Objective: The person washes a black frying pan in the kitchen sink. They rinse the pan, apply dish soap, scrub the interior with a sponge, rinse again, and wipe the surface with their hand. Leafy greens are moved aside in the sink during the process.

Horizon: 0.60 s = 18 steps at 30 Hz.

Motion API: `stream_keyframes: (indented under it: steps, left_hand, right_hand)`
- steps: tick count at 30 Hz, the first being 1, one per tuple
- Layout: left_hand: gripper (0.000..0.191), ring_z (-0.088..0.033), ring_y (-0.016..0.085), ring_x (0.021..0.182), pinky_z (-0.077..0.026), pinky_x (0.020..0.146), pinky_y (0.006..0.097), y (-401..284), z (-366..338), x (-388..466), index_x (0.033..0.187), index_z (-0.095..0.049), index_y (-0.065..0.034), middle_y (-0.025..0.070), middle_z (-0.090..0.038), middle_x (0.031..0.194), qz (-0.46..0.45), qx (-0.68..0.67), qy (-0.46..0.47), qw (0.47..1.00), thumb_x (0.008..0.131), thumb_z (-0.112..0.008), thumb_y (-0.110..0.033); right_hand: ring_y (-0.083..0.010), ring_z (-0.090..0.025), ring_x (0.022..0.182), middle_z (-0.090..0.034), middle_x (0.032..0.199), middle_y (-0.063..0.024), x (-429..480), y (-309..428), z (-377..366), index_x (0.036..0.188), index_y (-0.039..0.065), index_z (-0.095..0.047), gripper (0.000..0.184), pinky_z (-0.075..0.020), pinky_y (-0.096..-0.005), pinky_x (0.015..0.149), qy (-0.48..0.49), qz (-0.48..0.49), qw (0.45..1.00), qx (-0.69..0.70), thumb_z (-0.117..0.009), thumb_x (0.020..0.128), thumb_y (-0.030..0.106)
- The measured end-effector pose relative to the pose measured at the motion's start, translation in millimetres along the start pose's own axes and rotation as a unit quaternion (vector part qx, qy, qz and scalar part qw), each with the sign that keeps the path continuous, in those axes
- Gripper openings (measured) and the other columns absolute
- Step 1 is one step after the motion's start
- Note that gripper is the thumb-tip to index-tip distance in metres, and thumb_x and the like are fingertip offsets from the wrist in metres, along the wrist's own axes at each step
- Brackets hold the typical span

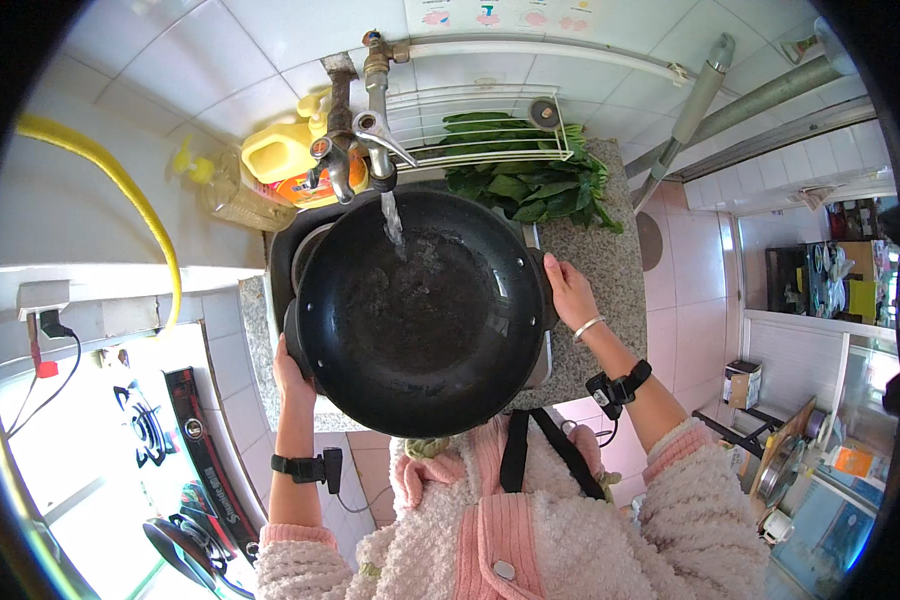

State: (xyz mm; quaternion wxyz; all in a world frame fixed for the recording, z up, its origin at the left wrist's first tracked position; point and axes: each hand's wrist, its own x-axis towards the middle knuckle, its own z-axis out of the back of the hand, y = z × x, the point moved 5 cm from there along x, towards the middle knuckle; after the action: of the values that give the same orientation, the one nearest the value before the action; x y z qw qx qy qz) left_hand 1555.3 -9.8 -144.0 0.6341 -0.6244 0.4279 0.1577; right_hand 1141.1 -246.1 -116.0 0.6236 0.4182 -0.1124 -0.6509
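Note:
A large black two-handled wok [420, 315] is held over the sink [281, 251], which it mostly covers. My left hand [294, 371] grips its left handle; my right hand [570, 291] grips the right handle. From the metal tap [379, 146] a stream of water [393, 219] falls into the upper part of the wok. Some water lies on the wok's dark inner surface. A second tap [334, 169] stands just left of the running one.
Leafy greens [529, 176] lie beside a white wire rack [480, 124] on the granite counter [589, 277]. Left of the taps stand a yellow bottle [277, 154] and a clear pump bottle [244, 199]. A gas stove [210, 465] is at lower left, a yellow hose [131, 184] above it.

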Motion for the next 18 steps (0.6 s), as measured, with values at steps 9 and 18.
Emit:
stream_keyframes:
  steps: [9, 18]
  left_hand:
    - [0.035, -0.065, 0.023, 0.092, -0.054, 0.083, 0.0376, 0.6, 5.2, 5.1, 0.110, -0.062, -0.0056, 0.0084, -0.067, 0.103, 0.003, 0.009, -0.025, 1.000, 0.097, -0.041, -0.032]
    - [0.039, -0.065, 0.025, 0.092, -0.054, 0.082, 0.0394, -0.2, 1.1, 7.0, 0.112, -0.060, -0.0052, 0.0090, -0.067, 0.103, 0.001, 0.001, -0.015, 1.000, 0.097, -0.038, -0.035]
  right_hand:
    - [-0.0342, -0.063, 0.085, -0.065, 0.087, -0.0216, 2.6, 0.7, -3.0, 0.100, -0.004, -0.062, 0.073, -0.0471, -0.0375, 0.078, -0.001, 0.000, 1.000, 0.014, -0.040, 0.091, 0.065]
    - [-0.0347, -0.063, 0.081, -0.064, 0.083, -0.0217, 6.6, 2.6, -6.3, 0.094, -0.004, -0.062, 0.074, -0.0476, -0.0388, 0.074, -0.024, 0.006, 0.999, 0.024, -0.039, 0.090, 0.066]
